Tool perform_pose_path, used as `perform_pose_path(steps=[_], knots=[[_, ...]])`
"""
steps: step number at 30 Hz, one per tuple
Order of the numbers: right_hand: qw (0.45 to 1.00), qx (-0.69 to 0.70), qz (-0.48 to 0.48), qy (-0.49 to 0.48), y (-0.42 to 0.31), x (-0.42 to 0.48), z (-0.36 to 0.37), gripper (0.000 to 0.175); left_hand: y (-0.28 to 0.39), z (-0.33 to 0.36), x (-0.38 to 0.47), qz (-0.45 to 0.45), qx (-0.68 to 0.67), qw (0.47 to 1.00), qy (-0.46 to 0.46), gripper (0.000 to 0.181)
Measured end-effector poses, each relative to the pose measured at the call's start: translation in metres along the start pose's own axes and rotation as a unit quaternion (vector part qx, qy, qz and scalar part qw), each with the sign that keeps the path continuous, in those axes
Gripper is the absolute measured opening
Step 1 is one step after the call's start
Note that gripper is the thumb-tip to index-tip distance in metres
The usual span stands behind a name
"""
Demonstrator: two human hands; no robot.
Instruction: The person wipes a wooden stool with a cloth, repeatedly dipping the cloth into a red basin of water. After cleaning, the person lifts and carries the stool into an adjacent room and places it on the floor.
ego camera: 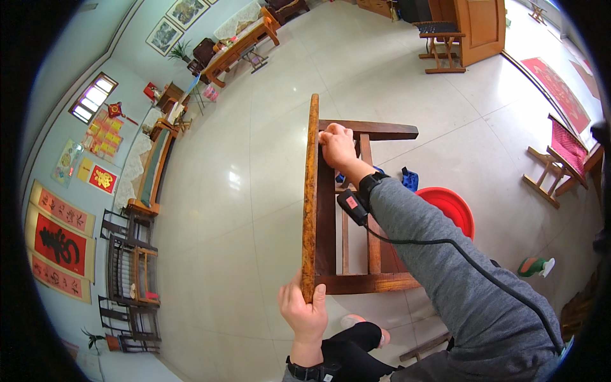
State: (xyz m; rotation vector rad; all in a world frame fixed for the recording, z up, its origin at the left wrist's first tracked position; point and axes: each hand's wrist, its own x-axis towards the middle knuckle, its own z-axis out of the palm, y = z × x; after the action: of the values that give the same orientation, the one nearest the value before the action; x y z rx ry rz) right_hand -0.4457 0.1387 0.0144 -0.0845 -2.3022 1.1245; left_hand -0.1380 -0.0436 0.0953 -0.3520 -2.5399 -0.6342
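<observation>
A brown wooden bench (324, 224) is turned on its side before me, its worn seat plank (310, 191) on edge and its legs pointing right. My left hand (304, 305) grips the near end of the plank, with the thumb on the underside. At the far end, my right hand (339, 145) is curled against the underside, close to the far leg (389, 130). Whether its fingers hold something is hidden. A black device (352, 206) with a cable hangs at my right wrist.
A red plastic basin (446, 210) and a blue item (409, 179) are on the tiled floor beyond my right arm. A green spray bottle (534, 266) lies to the right. A folding stool (563, 157) with a red seat stands farther right. Dark chairs (129, 281) line the left wall.
</observation>
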Motion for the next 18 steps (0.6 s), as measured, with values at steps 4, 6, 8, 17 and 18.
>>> perform_pose_path(steps=[4,6,8,17,18], knots=[[0.997,0.017,-0.023,-0.071,-0.005,-0.012,-0.002,0.022,0.001,-0.001,0.001,0.010,-0.012,1.000,0.008,0.048],[0.995,0.040,-0.063,-0.062,-0.010,-0.033,-0.003,0.020,0.000,-0.002,0.001,0.010,-0.006,1.000,0.016,0.047],[0.991,0.087,-0.101,-0.032,-0.018,-0.062,-0.005,0.018,-0.001,-0.004,0.000,0.006,0.003,1.000,0.019,0.046],[0.950,0.202,-0.209,-0.112,-0.087,-0.220,-0.088,0.009,0.015,-0.030,-0.020,0.005,0.023,0.999,0.025,0.041],[0.947,0.208,-0.206,-0.134,-0.097,-0.235,-0.096,0.009,0.016,-0.033,-0.022,0.009,0.023,0.999,0.029,0.041]])
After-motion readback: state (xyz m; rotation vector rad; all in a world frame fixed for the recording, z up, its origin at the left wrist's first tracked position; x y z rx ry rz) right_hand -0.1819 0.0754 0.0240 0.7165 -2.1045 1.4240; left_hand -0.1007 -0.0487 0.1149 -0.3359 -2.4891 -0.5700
